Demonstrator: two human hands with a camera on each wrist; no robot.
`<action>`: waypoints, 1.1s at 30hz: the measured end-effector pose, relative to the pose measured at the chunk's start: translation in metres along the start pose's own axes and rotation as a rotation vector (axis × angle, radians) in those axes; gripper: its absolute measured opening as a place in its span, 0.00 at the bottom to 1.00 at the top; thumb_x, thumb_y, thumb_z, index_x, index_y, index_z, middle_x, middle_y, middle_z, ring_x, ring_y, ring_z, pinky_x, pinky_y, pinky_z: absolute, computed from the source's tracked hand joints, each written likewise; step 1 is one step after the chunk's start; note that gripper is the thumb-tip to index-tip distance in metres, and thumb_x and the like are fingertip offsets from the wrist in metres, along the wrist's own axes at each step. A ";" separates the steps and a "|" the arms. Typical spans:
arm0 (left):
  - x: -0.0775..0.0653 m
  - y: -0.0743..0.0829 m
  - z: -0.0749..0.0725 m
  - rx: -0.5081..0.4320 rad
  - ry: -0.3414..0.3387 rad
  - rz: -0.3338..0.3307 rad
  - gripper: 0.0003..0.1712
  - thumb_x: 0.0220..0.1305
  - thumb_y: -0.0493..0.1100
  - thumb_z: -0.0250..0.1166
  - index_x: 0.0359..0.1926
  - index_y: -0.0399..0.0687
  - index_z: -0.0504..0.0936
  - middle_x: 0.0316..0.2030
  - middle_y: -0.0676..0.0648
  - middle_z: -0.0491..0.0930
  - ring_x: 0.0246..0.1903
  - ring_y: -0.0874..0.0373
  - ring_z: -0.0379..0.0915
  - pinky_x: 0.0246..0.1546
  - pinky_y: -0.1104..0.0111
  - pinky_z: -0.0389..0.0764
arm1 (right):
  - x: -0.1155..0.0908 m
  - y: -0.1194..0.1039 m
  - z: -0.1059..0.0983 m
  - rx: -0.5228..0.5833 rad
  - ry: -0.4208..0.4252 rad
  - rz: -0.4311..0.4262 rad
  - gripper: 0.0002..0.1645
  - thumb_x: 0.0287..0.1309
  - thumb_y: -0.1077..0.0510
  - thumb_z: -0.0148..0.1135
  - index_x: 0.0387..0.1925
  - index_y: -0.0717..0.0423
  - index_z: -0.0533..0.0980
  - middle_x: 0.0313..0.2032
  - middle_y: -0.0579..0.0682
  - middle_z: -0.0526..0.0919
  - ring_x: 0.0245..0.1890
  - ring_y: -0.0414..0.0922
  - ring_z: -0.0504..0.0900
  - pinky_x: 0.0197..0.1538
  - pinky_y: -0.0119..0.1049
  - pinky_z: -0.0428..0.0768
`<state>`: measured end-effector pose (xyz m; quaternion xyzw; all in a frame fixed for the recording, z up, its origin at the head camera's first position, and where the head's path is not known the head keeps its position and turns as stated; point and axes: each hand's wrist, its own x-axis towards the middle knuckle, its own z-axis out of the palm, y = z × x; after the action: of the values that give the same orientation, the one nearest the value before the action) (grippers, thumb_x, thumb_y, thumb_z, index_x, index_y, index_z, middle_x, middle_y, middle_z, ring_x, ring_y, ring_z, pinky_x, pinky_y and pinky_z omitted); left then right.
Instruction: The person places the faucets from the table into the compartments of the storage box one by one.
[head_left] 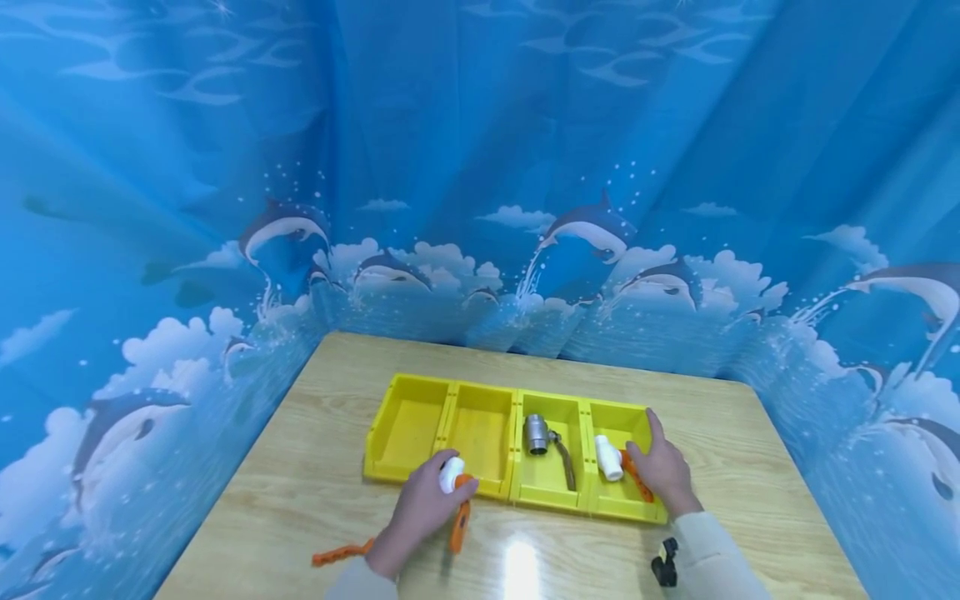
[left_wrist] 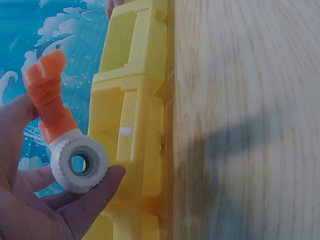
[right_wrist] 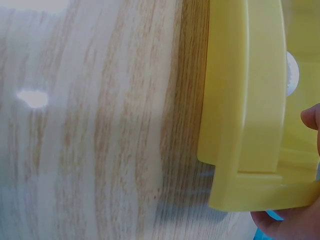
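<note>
My left hand (head_left: 423, 504) holds a white plastic ball valve (left_wrist: 97, 175) with an orange lever (left_wrist: 50, 100), just in front of the yellow divided bin (head_left: 480, 483). In the left wrist view the valve's round opening faces the camera. At the bin's right end, my right hand (head_left: 667, 475) grips the side wall, thumb on the inside and fingers outside. The rightmost compartment holds another white valve (head_left: 609, 458) with an orange lever (head_left: 637, 477). A metal valve (head_left: 536, 435) with a brownish lever lies in the compartment to its left.
On the wooden table (head_left: 285, 467), an orange lever (head_left: 341, 554) lies partly hidden behind the left forearm. A small black object (head_left: 664, 562) is beside the right sleeve. A blue dolphin-print curtain (head_left: 480, 208) surrounds the table's back and sides.
</note>
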<state>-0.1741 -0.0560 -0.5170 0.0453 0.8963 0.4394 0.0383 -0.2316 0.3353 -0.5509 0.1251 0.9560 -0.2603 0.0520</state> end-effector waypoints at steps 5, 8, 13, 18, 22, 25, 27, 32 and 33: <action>0.006 0.001 -0.001 0.026 0.015 0.012 0.36 0.55 0.57 0.70 0.59 0.43 0.75 0.45 0.43 0.80 0.33 0.56 0.73 0.28 0.64 0.74 | 0.001 0.000 -0.001 -0.001 -0.002 0.004 0.49 0.68 0.43 0.48 0.77 0.52 0.34 0.62 0.76 0.65 0.50 0.68 0.74 0.52 0.63 0.72; 0.009 0.001 -0.001 0.036 0.020 0.024 0.35 0.54 0.57 0.71 0.58 0.43 0.76 0.44 0.44 0.81 0.32 0.56 0.73 0.28 0.65 0.74 | 0.000 0.000 -0.002 0.004 -0.005 0.015 0.49 0.68 0.43 0.48 0.77 0.52 0.34 0.62 0.76 0.64 0.49 0.68 0.74 0.52 0.63 0.72; 0.013 0.003 -0.001 0.052 0.033 0.029 0.35 0.52 0.58 0.72 0.58 0.44 0.76 0.44 0.44 0.81 0.34 0.55 0.73 0.29 0.63 0.74 | -0.001 -0.001 -0.002 0.006 -0.005 0.008 0.49 0.68 0.44 0.49 0.77 0.52 0.35 0.60 0.76 0.66 0.45 0.64 0.77 0.50 0.62 0.74; 0.019 0.006 -0.002 0.057 0.004 0.003 0.36 0.53 0.60 0.71 0.58 0.47 0.76 0.45 0.46 0.80 0.35 0.56 0.73 0.31 0.63 0.75 | -0.001 -0.003 -0.002 0.000 -0.003 0.008 0.49 0.68 0.44 0.49 0.77 0.52 0.35 0.60 0.76 0.67 0.44 0.64 0.77 0.48 0.61 0.74; 0.023 0.011 -0.001 0.057 -0.019 -0.003 0.36 0.52 0.60 0.72 0.57 0.47 0.76 0.45 0.47 0.80 0.35 0.57 0.73 0.31 0.63 0.75 | -0.001 -0.002 -0.004 -0.001 0.000 0.011 0.49 0.68 0.44 0.49 0.76 0.53 0.35 0.61 0.76 0.65 0.47 0.66 0.76 0.50 0.62 0.73; 0.026 0.015 -0.001 0.051 -0.025 0.006 0.36 0.52 0.61 0.72 0.57 0.47 0.76 0.44 0.47 0.80 0.34 0.56 0.73 0.30 0.63 0.75 | -0.001 -0.002 -0.004 0.000 -0.002 0.014 0.49 0.68 0.44 0.49 0.77 0.52 0.35 0.62 0.76 0.65 0.48 0.67 0.75 0.51 0.62 0.73; 0.028 0.016 -0.001 0.052 -0.025 0.009 0.36 0.52 0.61 0.72 0.58 0.48 0.75 0.44 0.48 0.80 0.34 0.57 0.73 0.29 0.64 0.74 | -0.002 -0.002 -0.004 0.000 -0.006 0.016 0.49 0.68 0.43 0.49 0.77 0.52 0.35 0.62 0.76 0.65 0.49 0.67 0.75 0.51 0.62 0.73; 0.034 0.020 -0.001 0.044 -0.022 0.014 0.36 0.53 0.60 0.72 0.59 0.48 0.75 0.45 0.48 0.79 0.33 0.57 0.72 0.28 0.65 0.74 | -0.002 -0.003 -0.003 0.008 -0.009 0.021 0.49 0.68 0.43 0.49 0.77 0.52 0.35 0.63 0.76 0.64 0.51 0.68 0.73 0.53 0.63 0.71; 0.035 0.021 -0.002 0.041 -0.024 0.013 0.36 0.53 0.60 0.71 0.59 0.48 0.74 0.45 0.47 0.79 0.33 0.57 0.72 0.28 0.65 0.75 | -0.002 -0.003 -0.002 0.007 -0.008 0.019 0.49 0.68 0.43 0.49 0.77 0.52 0.35 0.63 0.76 0.64 0.51 0.68 0.73 0.53 0.63 0.71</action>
<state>-0.2080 -0.0402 -0.5002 0.0571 0.9042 0.4208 0.0453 -0.2302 0.3338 -0.5472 0.1332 0.9536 -0.2638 0.0576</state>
